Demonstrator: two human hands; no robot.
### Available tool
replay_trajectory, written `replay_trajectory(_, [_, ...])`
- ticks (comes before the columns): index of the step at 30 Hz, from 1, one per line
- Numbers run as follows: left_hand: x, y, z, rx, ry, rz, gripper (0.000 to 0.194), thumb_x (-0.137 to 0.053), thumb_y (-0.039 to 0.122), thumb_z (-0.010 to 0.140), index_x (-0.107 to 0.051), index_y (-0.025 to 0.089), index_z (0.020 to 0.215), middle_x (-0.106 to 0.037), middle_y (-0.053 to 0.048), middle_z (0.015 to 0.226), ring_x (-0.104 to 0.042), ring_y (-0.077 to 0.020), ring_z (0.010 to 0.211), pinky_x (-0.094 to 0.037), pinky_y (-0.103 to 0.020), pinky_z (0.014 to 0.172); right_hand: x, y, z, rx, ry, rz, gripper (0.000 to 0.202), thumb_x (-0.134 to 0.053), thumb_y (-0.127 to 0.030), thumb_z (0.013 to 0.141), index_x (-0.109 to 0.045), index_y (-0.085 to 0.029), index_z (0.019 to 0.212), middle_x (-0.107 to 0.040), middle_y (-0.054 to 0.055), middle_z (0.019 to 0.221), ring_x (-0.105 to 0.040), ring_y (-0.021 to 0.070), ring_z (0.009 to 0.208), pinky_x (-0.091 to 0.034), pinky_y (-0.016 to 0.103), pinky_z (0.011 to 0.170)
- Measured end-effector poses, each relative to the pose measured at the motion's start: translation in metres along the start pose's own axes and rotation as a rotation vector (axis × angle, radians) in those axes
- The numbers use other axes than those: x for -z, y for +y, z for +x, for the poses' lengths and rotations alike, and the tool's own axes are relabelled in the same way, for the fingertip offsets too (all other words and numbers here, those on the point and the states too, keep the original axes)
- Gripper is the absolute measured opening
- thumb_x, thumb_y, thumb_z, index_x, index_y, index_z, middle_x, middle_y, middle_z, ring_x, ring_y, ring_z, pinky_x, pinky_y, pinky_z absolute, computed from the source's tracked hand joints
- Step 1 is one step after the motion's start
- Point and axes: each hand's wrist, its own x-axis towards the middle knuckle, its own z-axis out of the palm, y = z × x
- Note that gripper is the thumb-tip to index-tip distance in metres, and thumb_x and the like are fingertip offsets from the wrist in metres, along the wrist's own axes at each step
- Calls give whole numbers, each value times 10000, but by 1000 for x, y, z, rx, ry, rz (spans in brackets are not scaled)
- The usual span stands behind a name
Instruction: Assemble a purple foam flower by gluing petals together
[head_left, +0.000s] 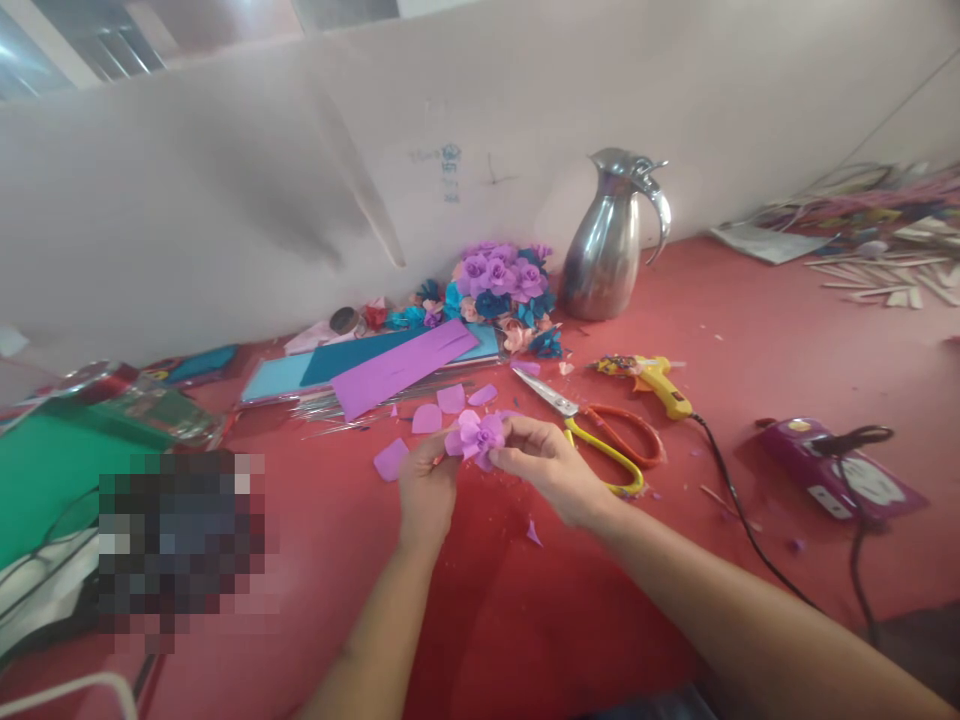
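Between my two hands is a purple paper flower with several petals spread round a curled centre. My left hand grips it from the left and below, fingers closed. On the right side, my right hand pinches a petal edge between thumb and fingers. Loose purple petals lie on the red table just beyond my left hand. Scissors with one red and one yellow handle rest close to my right hand, blades pointing away to the left.
A yellow glue gun lies to the right, its cord running to a purple power strip. Behind stand a steel jug and a bunch of paper flowers. Purple paper tops coloured sheets. Pale sticks lie far right.
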Motion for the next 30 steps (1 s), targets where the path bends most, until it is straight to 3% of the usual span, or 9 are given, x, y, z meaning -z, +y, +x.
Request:
replay_trajectory(4, [-2,4,0,46,12,-24,103,-693,215,675,-761,217,752,-711,1,724,-625,-201,776,-486,-366,840,0,1,-1,2,-1,-16,220,-690,-364,717,-553,-192,692,-575,-15,700,-516,133,697,-399,283,713])
replay_trajectory(10, [-2,11,-1,-7,54,24,93,-689,196,681,-765,222,727,-642,27,608,-563,-161,646,-483,-322,756,2,2,-2,16,12,-39,185,-651,-361,752,-600,-186,720,-621,2,718,-535,137,708,-404,278,707])
replay_trajectory(21, [-3,17,-1,4,53,15,102,-656,176,677,-752,211,683,-635,21,588,-549,-158,621,-476,-311,722,0,3,0,-51,15,-7,218,-748,-328,652,-584,-196,709,-570,-20,723,-515,128,703,-403,275,707])
replay_trajectory(26, [1,13,1,5,36,27,167,-602,123,669,-740,217,660,-635,30,588,-561,-156,625,-486,-313,730,6,2,-1,-1,-29,-44,104,-613,-294,738,-613,-190,728,-604,-3,706,-542,146,721,-404,288,732])
replay_trajectory(30, [4,8,1,-22,-4,68,207,-590,85,647,-738,229,663,-652,29,626,-588,-169,683,-488,-308,736,11,0,0,15,15,-55,214,-534,-364,830,-606,-189,732,-595,4,705,-524,144,692,-396,287,706])
